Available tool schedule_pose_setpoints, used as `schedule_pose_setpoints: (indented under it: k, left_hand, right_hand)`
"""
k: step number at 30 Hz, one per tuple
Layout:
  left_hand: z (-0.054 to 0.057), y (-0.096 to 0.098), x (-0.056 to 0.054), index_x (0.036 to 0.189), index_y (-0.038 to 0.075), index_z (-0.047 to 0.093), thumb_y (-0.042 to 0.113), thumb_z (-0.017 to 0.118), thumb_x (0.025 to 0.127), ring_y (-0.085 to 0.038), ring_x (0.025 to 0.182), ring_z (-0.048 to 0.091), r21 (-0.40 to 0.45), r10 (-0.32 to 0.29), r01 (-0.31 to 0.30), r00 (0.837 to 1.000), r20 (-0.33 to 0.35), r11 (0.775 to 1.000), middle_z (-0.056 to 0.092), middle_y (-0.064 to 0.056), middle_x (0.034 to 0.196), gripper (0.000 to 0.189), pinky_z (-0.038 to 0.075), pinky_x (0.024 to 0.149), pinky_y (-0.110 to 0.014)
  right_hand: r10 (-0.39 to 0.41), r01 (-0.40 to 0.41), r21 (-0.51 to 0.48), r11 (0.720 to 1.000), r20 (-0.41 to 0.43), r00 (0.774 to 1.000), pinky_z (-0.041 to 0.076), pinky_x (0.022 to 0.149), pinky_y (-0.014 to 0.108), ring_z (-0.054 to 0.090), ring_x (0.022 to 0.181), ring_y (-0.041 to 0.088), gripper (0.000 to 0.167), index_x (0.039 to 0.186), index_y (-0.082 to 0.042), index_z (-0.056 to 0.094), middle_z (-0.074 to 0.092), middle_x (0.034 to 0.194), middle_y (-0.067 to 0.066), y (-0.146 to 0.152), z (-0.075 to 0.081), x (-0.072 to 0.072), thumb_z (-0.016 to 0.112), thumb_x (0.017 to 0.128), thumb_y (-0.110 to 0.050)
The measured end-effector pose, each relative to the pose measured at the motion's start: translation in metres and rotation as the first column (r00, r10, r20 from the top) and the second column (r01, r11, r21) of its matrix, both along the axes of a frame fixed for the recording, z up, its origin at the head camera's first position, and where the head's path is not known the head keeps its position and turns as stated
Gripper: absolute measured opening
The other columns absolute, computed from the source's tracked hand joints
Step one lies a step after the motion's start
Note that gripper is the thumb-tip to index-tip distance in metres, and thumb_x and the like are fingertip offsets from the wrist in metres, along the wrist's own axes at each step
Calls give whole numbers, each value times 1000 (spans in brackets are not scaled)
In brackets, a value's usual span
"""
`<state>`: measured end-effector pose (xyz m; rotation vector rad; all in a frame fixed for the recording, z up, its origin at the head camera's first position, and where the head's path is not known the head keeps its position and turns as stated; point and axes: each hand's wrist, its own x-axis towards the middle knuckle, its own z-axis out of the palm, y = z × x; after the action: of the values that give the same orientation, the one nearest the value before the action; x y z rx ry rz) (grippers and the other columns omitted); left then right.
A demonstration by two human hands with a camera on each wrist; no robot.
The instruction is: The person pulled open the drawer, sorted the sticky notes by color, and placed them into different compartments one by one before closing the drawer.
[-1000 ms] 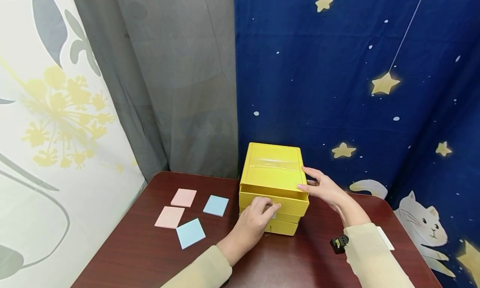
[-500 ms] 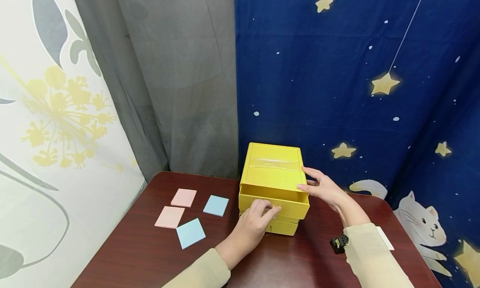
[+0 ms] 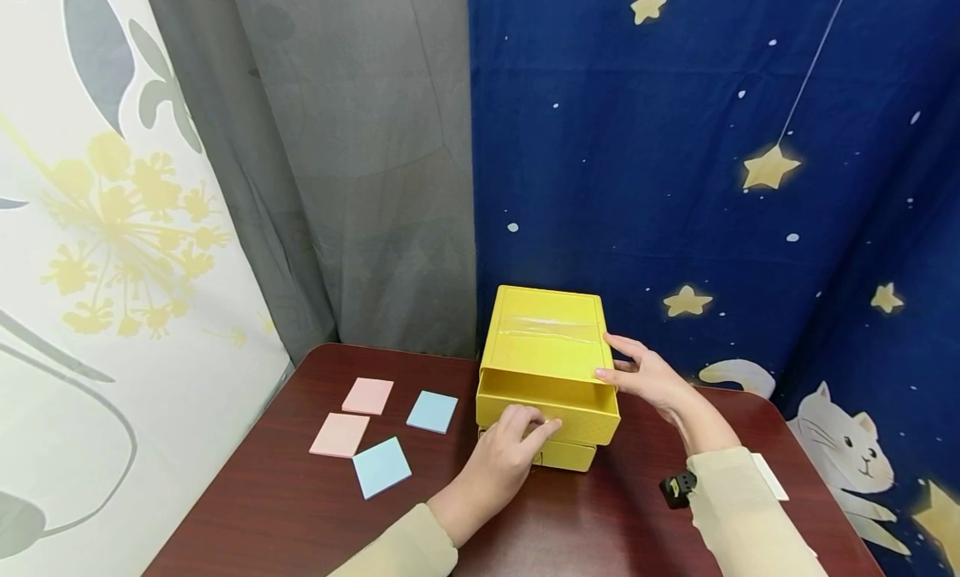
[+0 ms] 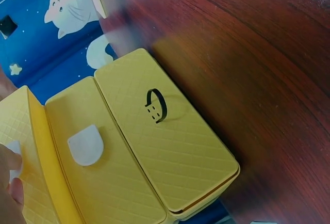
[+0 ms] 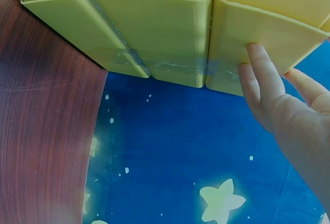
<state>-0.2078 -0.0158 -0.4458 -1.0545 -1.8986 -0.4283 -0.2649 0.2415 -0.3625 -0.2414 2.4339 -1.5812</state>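
Observation:
A yellow box of three stacked drawers (image 3: 551,331) stands on the table, with clear tape across its top. Its top drawer (image 3: 581,421) is pulled partway out, and the bare inside shows behind the front panel. My left hand (image 3: 491,460) pinches the white tab (image 4: 14,147) on that drawer's front. The middle drawer carries a similar white tab (image 4: 85,145), and the bottom one a black loop handle (image 4: 164,103); both these drawers are pushed in. My right hand (image 3: 651,379) rests on the box's right side, fingers straight against the wall and thumb at the top edge.
Left of the box lie two pink square note pads (image 3: 367,396) and two light blue ones (image 3: 382,467) on the dark red-brown table (image 3: 555,531). A white flat piece (image 3: 771,477) shows partly behind the right sleeve. Curtains (image 3: 615,160) hang directly behind the table.
The top drawer has slid farther out toward me, its gap widening. My left hand has moved slightly toward me with it. The right hand has stayed in place on the box.

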Motion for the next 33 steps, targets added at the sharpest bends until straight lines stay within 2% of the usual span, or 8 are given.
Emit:
schedule_pose_setpoints:
  k: [6,15,33]
  left_hand:
    - [-1,0,1,113,13,67,0,47,95,-16,88,53,2,-2,2,1000,0,1000,56,-4,98,30,50,72,-19]
    - [-1,0,5,112,13,67,3,33,100,-15,86,53,-1,-5,5,1000,-3,1000,55,-3,97,37,49,70,-19]
    - [1,-3,17,111,13,67,6,35,102,-14,84,52,-7,-13,13,1000,1,1000,55,-3,95,34,48,70,-18]
  right_hand:
    - [2,-2,-9,1000,1,1000,37,103,53,32,136,42,88,152,-15,17,5,158,17,1,0,0,71,85,-32]
    - [-1,1,-3,1000,3,1000,39,102,52,34,136,41,88,152,-15,17,6,157,17,1,0,1,70,85,-33]
    - [-12,12,-9,1000,12,1000,36,104,54,33,136,41,87,152,-17,18,6,158,16,-1,0,1,70,85,-33]
